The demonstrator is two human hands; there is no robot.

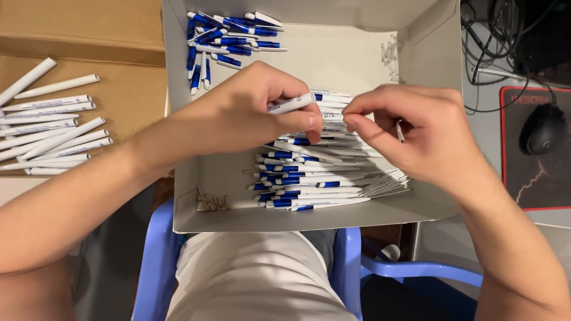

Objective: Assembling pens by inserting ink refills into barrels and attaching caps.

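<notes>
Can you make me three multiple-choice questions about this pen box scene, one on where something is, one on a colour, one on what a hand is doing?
1. Where does the pile of blue and white pen tops lie?
A. Far corner of the white box
B. On the mouse pad
C. On the blue chair

2. What colour are the pen barrels on the brown cardboard?
A. Red
B. White
C. Black

3. What is the left hand doing?
A. Resting flat on the cardboard
B. Gripping the computer mouse
C. Holding a white pen barrel

Answers: 1 A, the tops sit heaped in the box's far left corner. 2 B, the loose barrels on the cardboard are plain white. 3 C, the fingers pinch a barrel over the box, close to the right hand, which holds a thin refill.
</notes>
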